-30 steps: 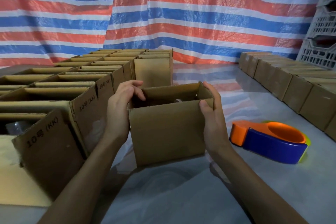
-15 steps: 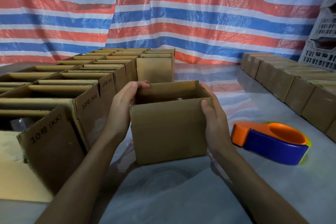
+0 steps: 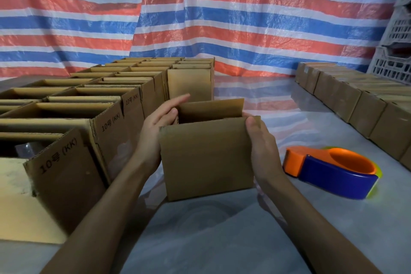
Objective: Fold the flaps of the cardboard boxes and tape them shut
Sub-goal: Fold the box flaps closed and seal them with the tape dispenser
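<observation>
Cardboard box [image 3: 206, 155] stands upright at centre of table [image 3: 222, 229], near edge, top open; near and far long flaps stand up, inside too dark to read. Left hand [image 3: 155, 127] on its 9 o'clock side, fingers straight and laid flat against the short flap there, clamped on nothing; likely pushing that flap inward. Right hand [image 3: 262, 147] on the 3 o'clock side, thumb pressed on the near panel's top corner, fingertips hooked over the rim: a pinch grip on the box, probably bracing it while the short flap goes down. Judged step: side flaps first, no tape on it yet. Tape dispenser [image 3: 333, 169], orange and blue, lies at 3 o'clock just beyond the right hand, within reach for sealing. Open boxes [image 3: 66, 162] packed in rows from 9 to 11 o'clock. Closed boxes [image 3: 367, 107] lined up at 1 to 2 o'clock, well apart. Striped tarp [image 3: 200, 29] hangs at 12 o'clock.
</observation>
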